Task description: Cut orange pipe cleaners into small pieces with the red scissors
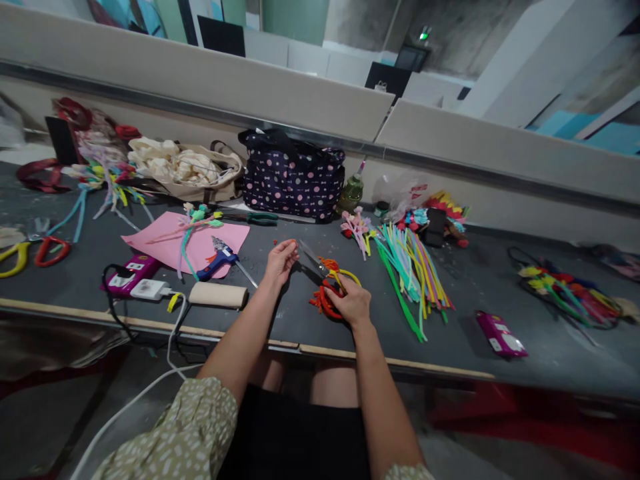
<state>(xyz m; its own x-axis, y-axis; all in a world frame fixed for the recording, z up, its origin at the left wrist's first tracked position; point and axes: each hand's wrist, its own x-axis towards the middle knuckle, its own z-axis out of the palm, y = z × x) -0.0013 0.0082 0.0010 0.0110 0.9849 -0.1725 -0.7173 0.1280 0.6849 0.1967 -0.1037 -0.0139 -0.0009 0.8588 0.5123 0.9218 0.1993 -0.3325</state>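
Note:
My right hand (352,300) is wrapped round the scissors (316,260), which have one yellow and one red handle loop. Their blades point up and left, with the tips close to my left hand (282,261). The fingertips of that hand are pinched together; whatever is between them is too small to make out. Short orange-red fuzzy pieces (317,303) lie on the table beneath and beside the scissors. Right of my right hand is a bundle of pipe cleaners (410,273) in green, yellow and pastel colours.
Left of my hands lie a blue glue gun (220,259), pink paper (165,233), a cardboard tube (219,295) and a purple power strip (133,275) with cables. A dotted bag (293,177) stands at the back. Another purple box (500,335) lies near the right front edge.

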